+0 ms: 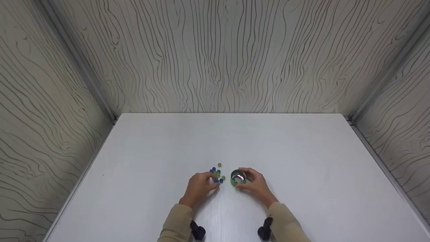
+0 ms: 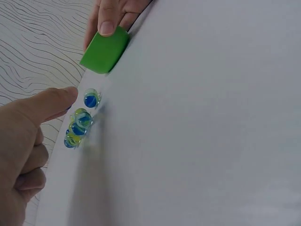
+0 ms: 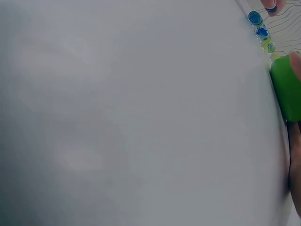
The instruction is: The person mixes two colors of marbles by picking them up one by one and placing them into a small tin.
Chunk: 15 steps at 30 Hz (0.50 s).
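Glass marbles, several blue and several yellow-green, lie in a loose cluster on the white table in the head view. My left hand is over the cluster's near left side, thumb and fingers around a blue marble; a sliver of blue shows at the fingertip in the right wrist view. Just right of the cluster stands a small green cup with a shiny metallic inside, its mouth facing up. My right hand grips it from the right, the thumb on the near side and fingers on the far side.
The white tabletop extends around both hands. Wood-grain panels rise behind it and at both sides. Dark wrist camera mounts sit below the beige sleeves.
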### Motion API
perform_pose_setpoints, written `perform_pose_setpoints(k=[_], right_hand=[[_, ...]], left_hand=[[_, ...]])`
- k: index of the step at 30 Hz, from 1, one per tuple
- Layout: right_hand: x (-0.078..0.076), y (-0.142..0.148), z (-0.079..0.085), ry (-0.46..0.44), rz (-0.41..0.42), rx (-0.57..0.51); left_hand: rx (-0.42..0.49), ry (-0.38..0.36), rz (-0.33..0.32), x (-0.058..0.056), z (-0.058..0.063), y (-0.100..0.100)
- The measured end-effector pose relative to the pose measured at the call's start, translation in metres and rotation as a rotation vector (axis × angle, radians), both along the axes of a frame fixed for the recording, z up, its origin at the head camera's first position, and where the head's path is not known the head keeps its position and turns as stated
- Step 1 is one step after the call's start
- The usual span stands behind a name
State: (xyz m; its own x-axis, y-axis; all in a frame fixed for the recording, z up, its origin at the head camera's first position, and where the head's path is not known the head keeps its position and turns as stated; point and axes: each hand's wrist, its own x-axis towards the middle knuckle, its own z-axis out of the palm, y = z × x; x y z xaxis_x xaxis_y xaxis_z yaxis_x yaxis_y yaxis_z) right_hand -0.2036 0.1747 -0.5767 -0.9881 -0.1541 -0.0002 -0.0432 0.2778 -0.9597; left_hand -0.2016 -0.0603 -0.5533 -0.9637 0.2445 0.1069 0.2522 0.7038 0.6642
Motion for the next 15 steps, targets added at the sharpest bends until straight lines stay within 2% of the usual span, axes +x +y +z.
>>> perform_pose_setpoints(k=[10,15], right_hand=[[-0.001,0.0,0.002,-0.019,-0.004,-0.001],[0.0,0.0,0.003,-0.025,0.0,-0.006]], left_hand=[[-0.015,0.011,-0.018,0.003,0.006,0.015],[-0.044,0.044,-0.032,0.003,0.009,0.02]])
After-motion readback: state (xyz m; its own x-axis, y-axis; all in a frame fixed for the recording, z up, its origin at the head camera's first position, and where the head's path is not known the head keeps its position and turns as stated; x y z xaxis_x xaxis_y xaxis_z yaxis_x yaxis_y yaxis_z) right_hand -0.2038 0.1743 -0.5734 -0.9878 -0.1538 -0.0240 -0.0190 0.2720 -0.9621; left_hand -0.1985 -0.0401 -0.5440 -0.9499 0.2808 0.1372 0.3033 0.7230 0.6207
